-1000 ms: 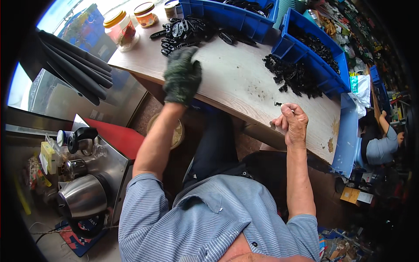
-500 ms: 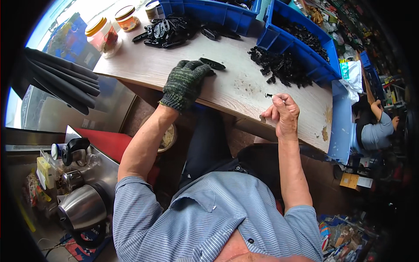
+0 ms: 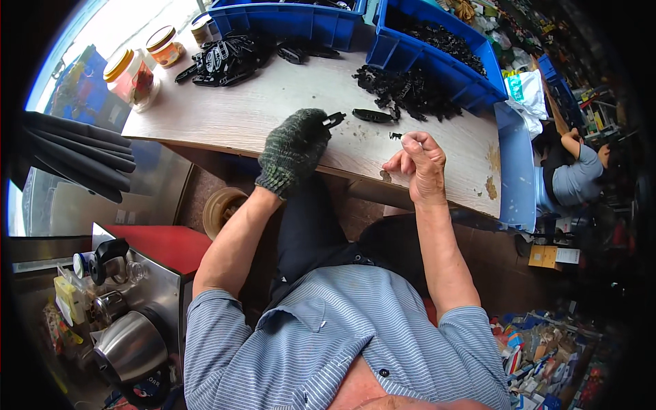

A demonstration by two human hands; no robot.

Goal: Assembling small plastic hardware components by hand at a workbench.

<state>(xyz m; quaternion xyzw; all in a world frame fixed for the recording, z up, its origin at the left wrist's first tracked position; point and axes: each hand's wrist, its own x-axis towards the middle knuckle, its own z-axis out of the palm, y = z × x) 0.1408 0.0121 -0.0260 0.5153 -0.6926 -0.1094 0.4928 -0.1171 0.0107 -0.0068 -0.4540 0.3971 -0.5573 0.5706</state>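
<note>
My left hand (image 3: 294, 145) now grips a black piece (image 3: 334, 121), while my right hand (image 3: 426, 162) still pinches a tiny part (image 3: 395, 136): both occupied.

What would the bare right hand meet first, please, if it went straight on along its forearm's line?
The right hand would likely meet the pile of small black parts, though the hand's height above the table is unclear.
</note>
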